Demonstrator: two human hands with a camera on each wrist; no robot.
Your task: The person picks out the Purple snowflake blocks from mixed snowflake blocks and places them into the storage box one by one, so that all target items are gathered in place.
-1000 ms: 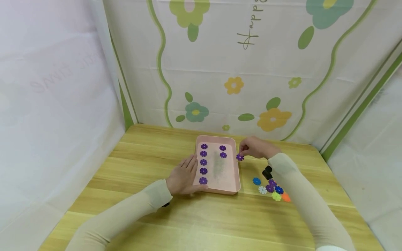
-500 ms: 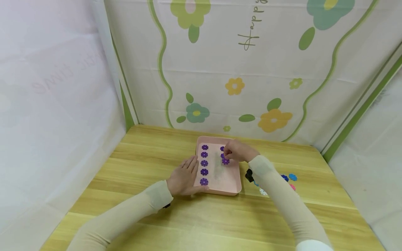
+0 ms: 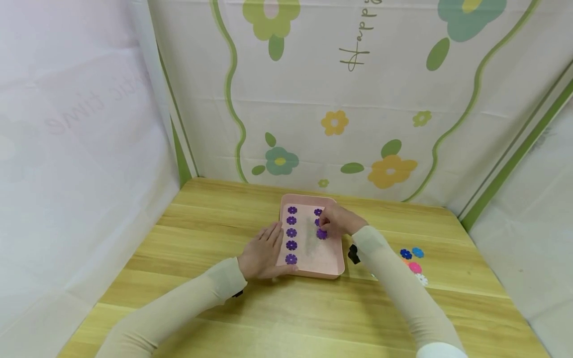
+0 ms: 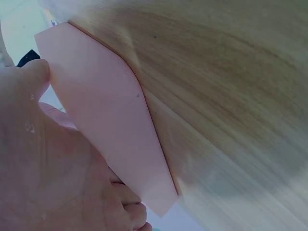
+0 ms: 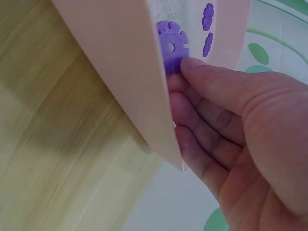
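A shallow pink tray (image 3: 320, 261) lies on the wooden table. My right hand (image 3: 341, 220) reaches over its right rim and pinches a purple flower-shaped disc (image 5: 180, 42) between thumb and finger, close to the tray floor; whether it touches the floor I cannot tell. Just beyond it are two purple discs (image 3: 318, 212), partly hidden by that hand in the head view. Several more purple discs (image 3: 291, 232) form a column along the tray's left side. With fingers straight, my left hand (image 3: 261, 254) rests against the tray's left side, its thumb along the near rim.
To the right of the tray, partly behind my right forearm, lie loose discs, among them a dark blue disc (image 3: 406, 254), a pink disc (image 3: 415, 267) and a white disc (image 3: 421, 279). A flower-printed cloth (image 3: 304, 89) stands behind the table (image 3: 286, 318).
My right hand has carried the purple disc leftward over the rim into the tray, then slightly toward me, below the two discs there. The left hand stays in place.
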